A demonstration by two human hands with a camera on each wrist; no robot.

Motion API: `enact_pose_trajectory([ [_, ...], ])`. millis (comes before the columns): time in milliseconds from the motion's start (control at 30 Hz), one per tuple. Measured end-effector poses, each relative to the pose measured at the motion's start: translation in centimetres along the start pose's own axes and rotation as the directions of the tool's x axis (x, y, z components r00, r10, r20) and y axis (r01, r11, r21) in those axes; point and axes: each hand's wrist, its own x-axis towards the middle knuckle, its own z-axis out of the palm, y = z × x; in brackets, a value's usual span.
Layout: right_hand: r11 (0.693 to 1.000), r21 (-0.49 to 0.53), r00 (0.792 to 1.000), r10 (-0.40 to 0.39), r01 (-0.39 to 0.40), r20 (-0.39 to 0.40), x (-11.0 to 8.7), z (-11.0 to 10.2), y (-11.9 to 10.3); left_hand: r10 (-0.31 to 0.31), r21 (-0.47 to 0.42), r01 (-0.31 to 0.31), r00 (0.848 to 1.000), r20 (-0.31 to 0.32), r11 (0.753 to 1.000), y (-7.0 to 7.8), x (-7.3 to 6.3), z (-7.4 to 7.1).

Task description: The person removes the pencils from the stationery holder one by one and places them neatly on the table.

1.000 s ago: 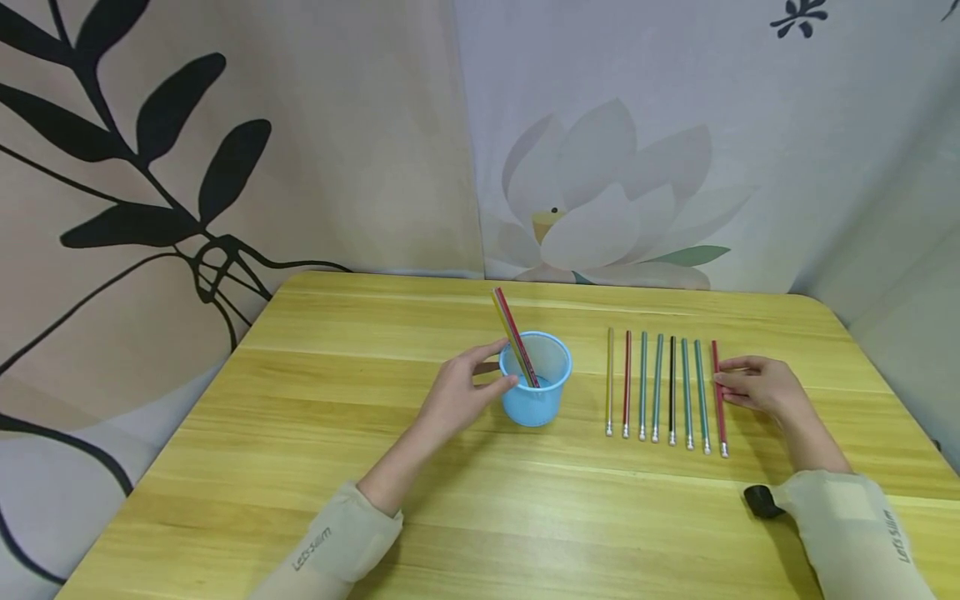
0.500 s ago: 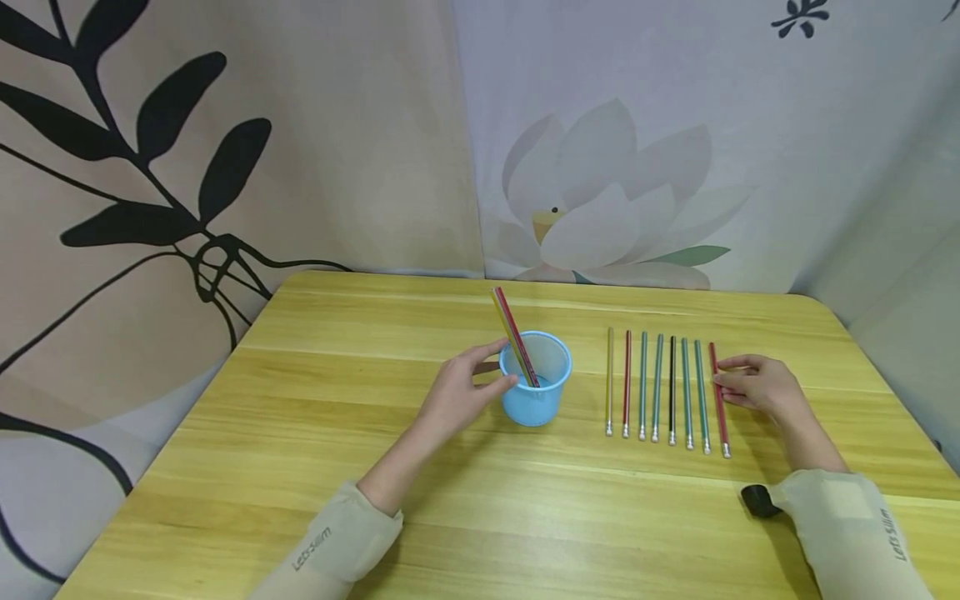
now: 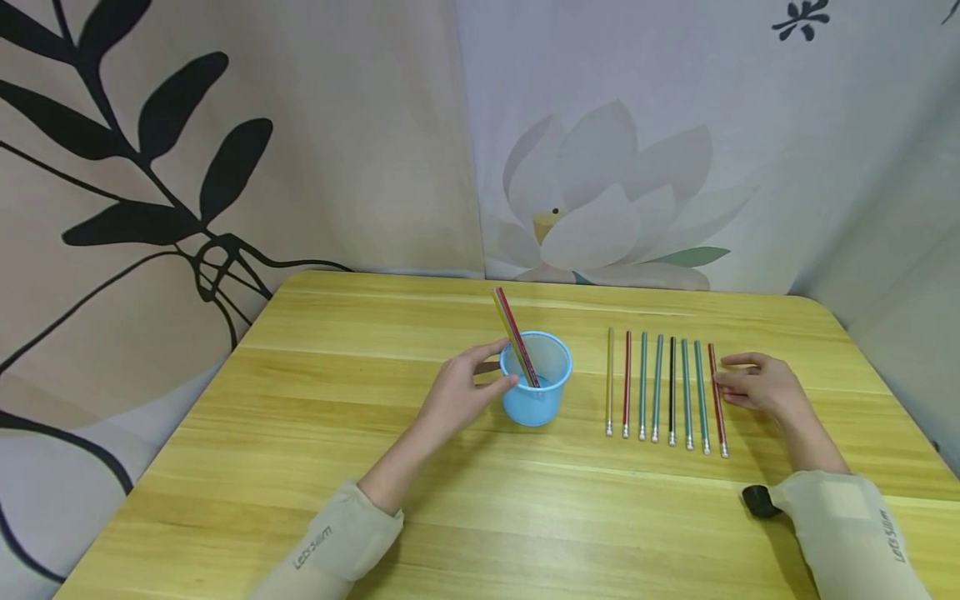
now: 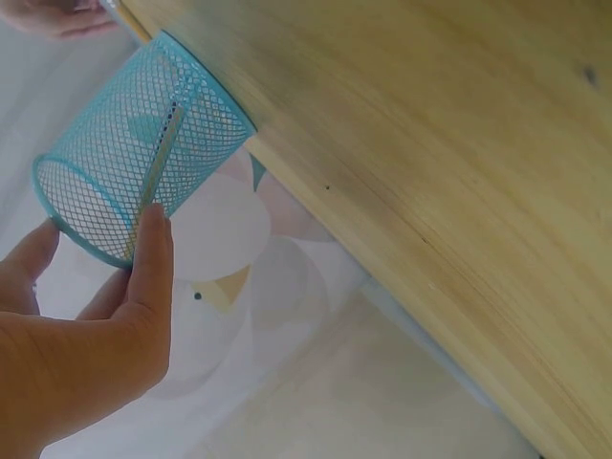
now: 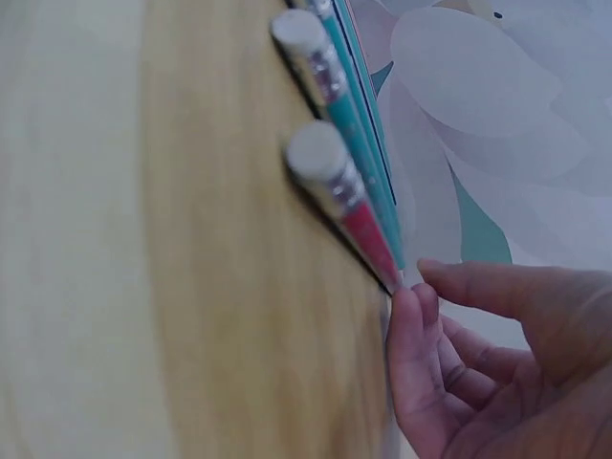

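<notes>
In the head view my left hand (image 3: pixel 461 387) holds the rim of a light-blue mesh pencil cup (image 3: pixel 534 408), thumb at the near side and fingers at the far left. A yellow pencil (image 3: pixel 503 314) and a red one (image 3: pixel 508 310) lean leftward inside it. To the right, my right hand (image 3: pixel 761 385) rests at the table beside the rightmost red pencil (image 3: pixel 720 417), a fingertip touching its side. The right wrist view shows that red pencil (image 5: pixel 368 234) with its white eraser toward the camera, its far part hidden by the fingers (image 5: pixel 411 344).
Left of the rightmost pencil lie several more in a row, erasers toward me: a yellow pencil (image 3: pixel 610 375), a red pencil (image 3: pixel 627 379), a black pencil (image 3: pixel 672 383) and several green ones. The wooden table (image 3: pixel 300 400) ends at a patterned curtain (image 3: pixel 375 167).
The rightmost red pencil's far end has shifted slightly left, toward the green pencil beside it. My right fingers have drawn back a little from it; the left hand and cup stay still.
</notes>
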Motion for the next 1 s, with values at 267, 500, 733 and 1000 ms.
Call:
enact_pose_trajectory([
  [267,0.998,-0.018,0.998,-0.057,0.056,-0.027,-0.4,0.1,-0.4,0.009,-0.01,-0.009,1.0,-0.009,1.0,0.0,0.0,0.1],
  [500,0.996,-0.022,0.995,-0.084,0.083,-0.061,-0.6,0.7,-1.3,0.01,-0.009,-0.01,1.0,-0.001,1.0,0.0,0.0,0.1],
  [733,0.993,-0.027,0.991,-0.116,0.114,-0.066,-0.7,1.2,-1.9,0.003,-0.008,-0.003,1.0,0.001,1.0,-0.2,0.1,0.2],
  [1000,0.988,-0.061,0.986,-0.145,0.14,-0.084,-0.4,1.9,-2.7,-0.005,-0.002,0.005,1.0,0.001,1.0,-0.1,0.1,0.2],
])
